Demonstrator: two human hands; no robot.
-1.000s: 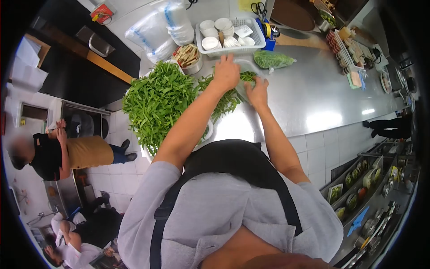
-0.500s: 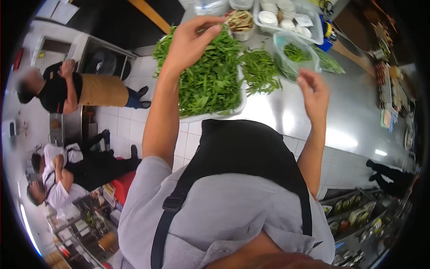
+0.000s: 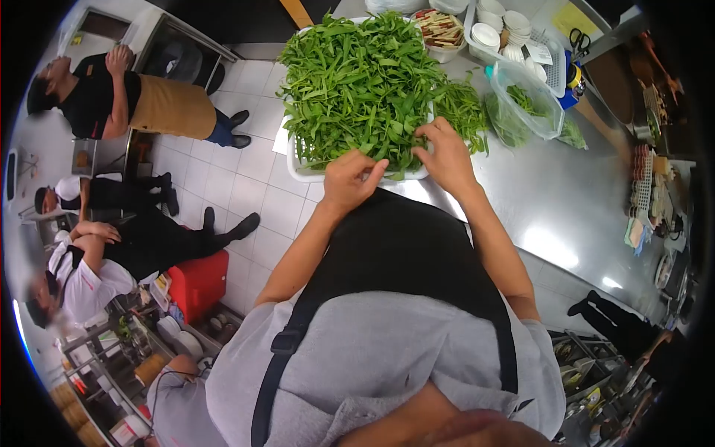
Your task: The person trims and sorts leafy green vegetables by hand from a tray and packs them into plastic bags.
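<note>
Greens (image 3: 357, 89) heaped in tray (image 3: 307, 176) on worktop (image 3: 514, 186). Probably sorting step: left hand (image 3: 351, 181), right hand (image 3: 450, 158) at near edge, fingers curled; can't tell if grip pinches leaves. Next move calls for light fingertips.

The greens (image 3: 357, 89) hide the floor of the white tray (image 3: 305, 176).

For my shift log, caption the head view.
Left hand and right hand at a white tray heaped with green leaves.

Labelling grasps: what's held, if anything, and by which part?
Can't tell: left hand and right hand are at the near edge of the greens, but whether either pinches any isn't clear.
</note>
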